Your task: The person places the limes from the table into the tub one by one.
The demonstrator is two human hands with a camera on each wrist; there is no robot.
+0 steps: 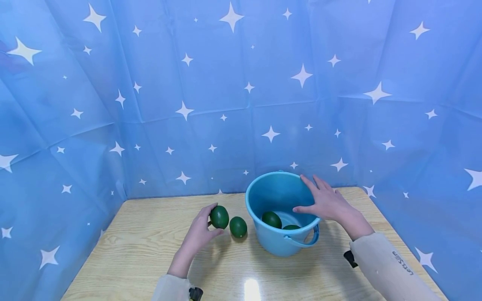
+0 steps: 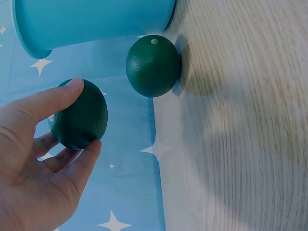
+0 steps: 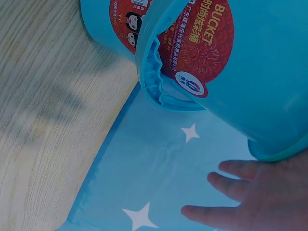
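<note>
My left hand (image 1: 196,234) holds a dark green oval fruit that looks like a lime (image 2: 82,118) between thumb and fingertips, raised over the table. A second lime (image 1: 238,227) rests on the wood between that hand and a light blue bucket (image 1: 276,244). The bucket stands upright, with one lime (image 1: 271,219) in plain sight inside and another (image 1: 291,227) partly hidden by the near rim. My right hand (image 1: 326,202) is at the bucket's right rim, thumb over the opening. In the right wrist view its fingers (image 3: 231,185) extend straight, outside the bucket wall.
The bucket's handle (image 1: 306,242) hangs down at its front. A red label (image 3: 202,43) is on the bucket's side. Blue cloth with white stars (image 1: 226,104) surrounds the back and sides of the wooden table (image 1: 132,246).
</note>
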